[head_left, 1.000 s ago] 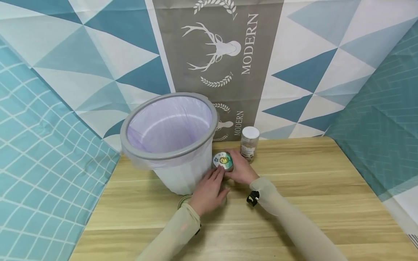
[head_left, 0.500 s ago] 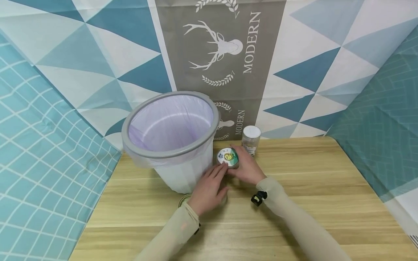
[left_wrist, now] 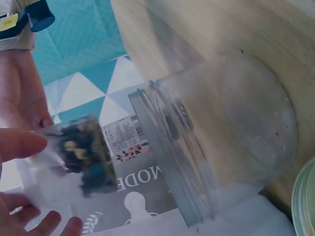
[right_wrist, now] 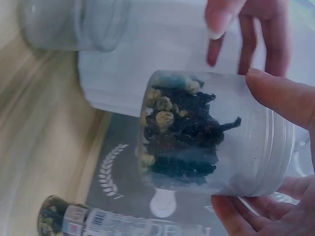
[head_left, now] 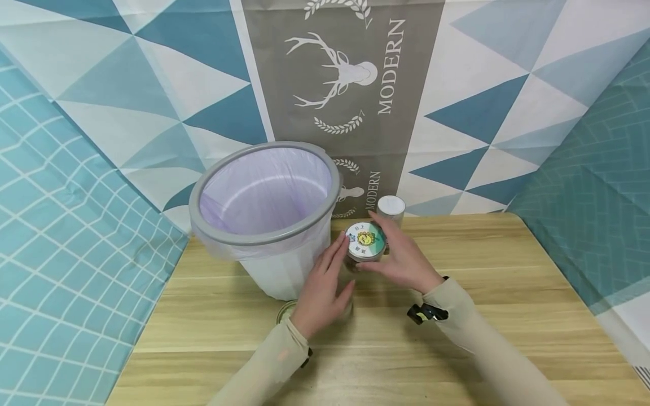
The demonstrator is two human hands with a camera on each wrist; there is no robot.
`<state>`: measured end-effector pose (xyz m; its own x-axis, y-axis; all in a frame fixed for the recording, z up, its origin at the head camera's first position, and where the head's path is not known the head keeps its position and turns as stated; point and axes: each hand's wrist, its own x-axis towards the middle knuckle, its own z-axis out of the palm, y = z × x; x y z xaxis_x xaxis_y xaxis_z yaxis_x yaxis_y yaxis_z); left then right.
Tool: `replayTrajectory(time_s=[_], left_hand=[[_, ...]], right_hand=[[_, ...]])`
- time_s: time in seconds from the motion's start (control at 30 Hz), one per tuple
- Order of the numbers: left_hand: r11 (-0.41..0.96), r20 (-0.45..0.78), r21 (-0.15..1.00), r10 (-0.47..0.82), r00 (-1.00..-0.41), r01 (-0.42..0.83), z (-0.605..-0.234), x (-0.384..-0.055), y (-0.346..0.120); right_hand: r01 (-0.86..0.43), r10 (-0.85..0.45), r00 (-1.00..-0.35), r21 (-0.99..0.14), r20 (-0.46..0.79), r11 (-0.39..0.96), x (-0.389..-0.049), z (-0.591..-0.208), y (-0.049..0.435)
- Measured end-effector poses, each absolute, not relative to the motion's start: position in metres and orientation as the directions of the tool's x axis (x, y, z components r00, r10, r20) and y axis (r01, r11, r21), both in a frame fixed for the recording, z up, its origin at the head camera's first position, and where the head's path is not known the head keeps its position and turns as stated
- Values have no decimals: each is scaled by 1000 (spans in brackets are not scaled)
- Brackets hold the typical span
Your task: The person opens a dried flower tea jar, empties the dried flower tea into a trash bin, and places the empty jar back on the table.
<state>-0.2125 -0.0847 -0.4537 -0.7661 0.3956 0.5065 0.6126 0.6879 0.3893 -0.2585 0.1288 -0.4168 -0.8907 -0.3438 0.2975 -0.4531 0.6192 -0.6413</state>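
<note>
My right hand (head_left: 408, 259) grips a small clear jar (right_wrist: 187, 132) of dark dried pieces and pale buds, thumb on one side and fingers on the other. Its round white-and-green lid (head_left: 365, 239), printed with a yellow flower, faces up. In the right wrist view the jar's base is clear of the table. My left hand (head_left: 320, 296) has straight fingers, their tips beside that lid in the head view; the right wrist view shows a gap between them and the jar. Below my left palm stands a larger, lidless empty clear jar (left_wrist: 231, 128), mostly hidden from the head view.
A bucket (head_left: 284, 273) with a grey rim and a purple-tinted liner stands to the left. Behind my right hand is a tall jar with a white lid (head_left: 391, 205). A round rimmed piece (head_left: 285, 311) lies on the wooden table (head_left: 482, 293) by my left wrist.
The small jar has risen towards the head camera and shifted right, in my right hand. My left hand has stayed nearly in place. The tall jar is now more covered.
</note>
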Motion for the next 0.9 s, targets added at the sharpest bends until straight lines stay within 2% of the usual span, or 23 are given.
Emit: replayTrajectory(time_s=[0.5, 0.9], left_hand=[[491, 480, 664, 298, -825, 564, -448, -209, -83], [436, 434, 732, 294, -852, 523, -448, -206, -84]], right_hand=[[-563, -437, -822, -633, 364, 531, -221, -398, 126], [-605, -456, -793, -619, 404, 502, -214, -398, 123]])
